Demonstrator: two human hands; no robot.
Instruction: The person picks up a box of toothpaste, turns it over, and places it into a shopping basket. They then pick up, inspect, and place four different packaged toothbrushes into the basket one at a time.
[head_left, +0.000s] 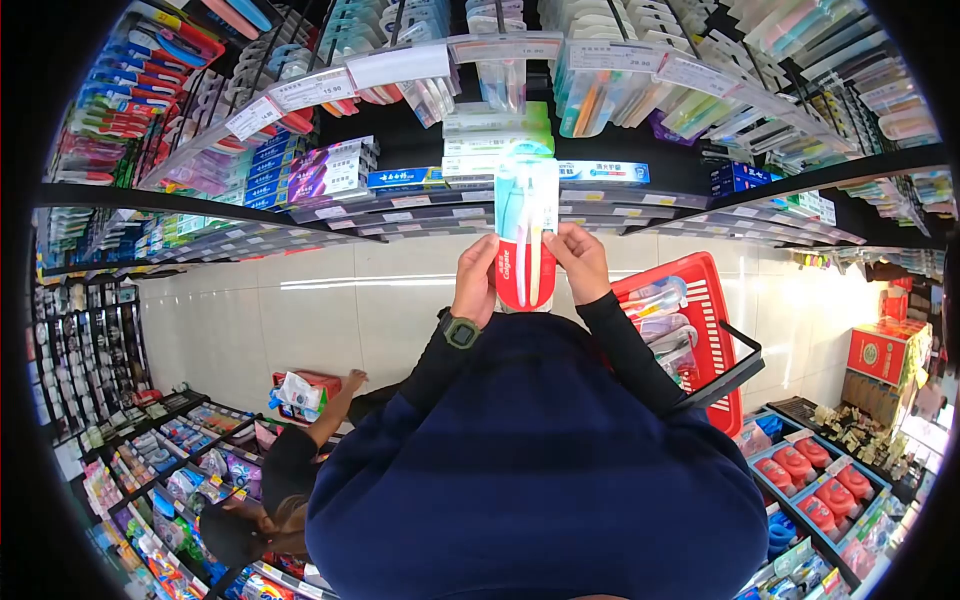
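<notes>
A Colgate toothbrush pack (526, 232), red at the bottom with two brushes behind clear plastic, is held upright in front of the shelves. My left hand (476, 281) grips its lower left edge; a dark watch sits on that wrist. My right hand (580, 262) holds its right edge. Both arms wear dark sleeves. A red shopping basket (706, 300) hangs off my right forearm and holds several toothbrush packs.
Shelves (610, 195) of toothpaste boxes and hanging toothbrush packs stand just ahead, with price tags (310, 90) along the rails. Another person (300, 450) crouches low at the left by a red basket. Lower shelves of goods run along both sides.
</notes>
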